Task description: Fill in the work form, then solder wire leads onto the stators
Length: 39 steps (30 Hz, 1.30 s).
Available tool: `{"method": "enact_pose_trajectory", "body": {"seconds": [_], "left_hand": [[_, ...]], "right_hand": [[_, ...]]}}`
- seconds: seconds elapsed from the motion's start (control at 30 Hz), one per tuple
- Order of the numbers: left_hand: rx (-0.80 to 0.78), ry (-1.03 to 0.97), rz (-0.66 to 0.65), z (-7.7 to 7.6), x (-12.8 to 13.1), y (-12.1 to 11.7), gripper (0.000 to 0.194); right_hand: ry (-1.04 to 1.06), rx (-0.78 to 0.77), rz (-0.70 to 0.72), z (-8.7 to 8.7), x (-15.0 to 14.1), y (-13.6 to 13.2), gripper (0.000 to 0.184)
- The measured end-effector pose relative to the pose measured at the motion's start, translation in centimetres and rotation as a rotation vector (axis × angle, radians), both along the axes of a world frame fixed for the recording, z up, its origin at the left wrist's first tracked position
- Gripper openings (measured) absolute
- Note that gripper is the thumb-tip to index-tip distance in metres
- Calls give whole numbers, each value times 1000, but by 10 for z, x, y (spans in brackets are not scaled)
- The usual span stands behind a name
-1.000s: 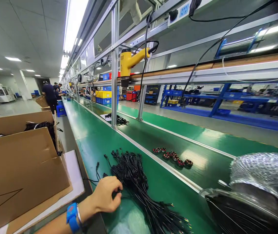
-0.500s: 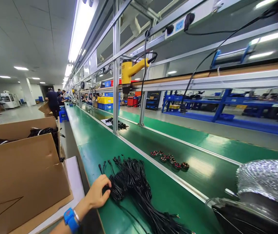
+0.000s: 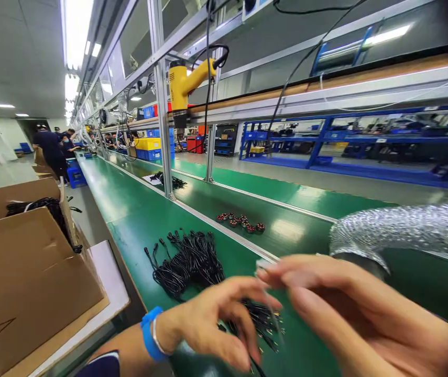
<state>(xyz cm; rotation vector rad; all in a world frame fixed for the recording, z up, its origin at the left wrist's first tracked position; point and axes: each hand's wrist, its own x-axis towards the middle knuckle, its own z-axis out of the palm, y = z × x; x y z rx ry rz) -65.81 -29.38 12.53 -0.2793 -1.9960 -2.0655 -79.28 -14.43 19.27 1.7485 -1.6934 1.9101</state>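
Observation:
My left hand (image 3: 211,319), with a blue watch strap at the wrist, curls loosely around a black cable (image 3: 258,367). The cable shows beneath its thumb and finger; the rest of it is mostly hidden. Close on the right, my right hand (image 3: 337,298) pinches a thin clear plastic strip (image 3: 262,266) between thumb and index finger. Its faint, blurred tail hangs down beside my left fingertips. Behind both hands, a heap of black cables (image 3: 192,256) lies on the green bench (image 3: 121,230), connectors toward the far side and stripped ends toward me.
Small round red-and-black parts (image 3: 243,222) lie beyond the metal rail. A yellow heat gun (image 3: 178,89) hangs from the frame post (image 3: 161,125). At right is a silver flexible duct (image 3: 396,225). An open cardboard box (image 3: 31,272) with cables stands left. People work farther along.
My left hand has moved right from the cable heap's near edge and now has a cable in it. My right hand has come into view with the clear strip. The view has turned right.

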Motion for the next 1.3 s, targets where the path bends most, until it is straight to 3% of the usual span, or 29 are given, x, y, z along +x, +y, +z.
{"method": "enact_pose_trajectory", "body": {"seconds": [0.03,0.07,0.1,0.2,0.27,0.33,0.4,0.47,0.5,0.57,0.63,0.7,0.8,0.9,1.0,1.13,1.2,1.3], "left_hand": [[67,-58,-133,4,-11,7,77],[109,-108,-166,6,-20,11,66],[143,-138,-107,8,-26,11,54],[252,-72,262,15,-36,-9,36],[338,53,376,27,-40,-26,32],[400,172,332,43,-44,-36,28],[427,272,215,58,-48,-40,23],[441,352,146,68,-53,-40,23],[455,390,144,70,-56,-40,25],[495,421,191,67,-62,-42,32],[508,374,259,55,-69,-45,38],[459,264,301,36,-78,-45,41],[328,93,266,5,-97,-38,55],[194,14,196,-13,-108,-23,65],[34,49,247,-11,-103,-13,67],[7,146,365,4,-88,-18,60],[79,250,431,10,-86,-22,55],[393,406,446,15,-87,-32,46]], "right_hand": [[-31,-16,-16,4,-1,-3,16],[-76,-55,-57,9,-5,-6,12],[-130,-106,-122,13,-10,-8,8],[-275,-262,-358,23,-28,-4,5],[-290,-234,-386,26,-35,-1,11],[-224,-21,-301,26,-34,-5,20],[-102,310,-149,24,-28,-17,32],[42,553,21,21,-23,-32,23],[96,600,81,19,-22,-38,15],[109,579,112,15,-24,-46,24],[-2,472,46,11,-29,-48,30],[-85,321,-35,5,-37,-51,33],[-45,126,-131,-5,-41,-63,35],[-182,185,-137,-12,-32,-74,40],[-415,223,-134,-13,-26,-75,45],[-296,194,-420,-11,-38,-70,42],[-133,353,-499,-14,-46,-72,43],[109,648,-353,-22,-51,-81,42]]}}
